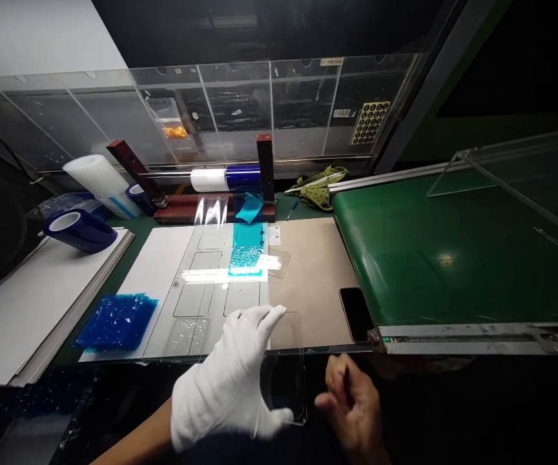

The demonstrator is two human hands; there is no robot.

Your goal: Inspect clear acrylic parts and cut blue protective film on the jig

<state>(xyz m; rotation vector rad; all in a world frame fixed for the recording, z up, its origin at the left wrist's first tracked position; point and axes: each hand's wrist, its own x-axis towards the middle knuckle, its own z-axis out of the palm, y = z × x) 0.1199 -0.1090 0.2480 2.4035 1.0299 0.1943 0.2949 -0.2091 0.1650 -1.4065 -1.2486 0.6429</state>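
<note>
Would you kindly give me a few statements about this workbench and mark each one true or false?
1. The left hand wears a white glove. True.
2. The right hand is gloved too. False: it is bare.
3. The left hand holds a clear sheet at the bench's near edge. True.
4. The black phone lies on the green belt. False: it lies on the brown mat beside the belt.
5. A pile of blue film lies left of the gloved hand. True.
6. The blue roll stands on the belt. False: it lies on white boards at far left.
</note>
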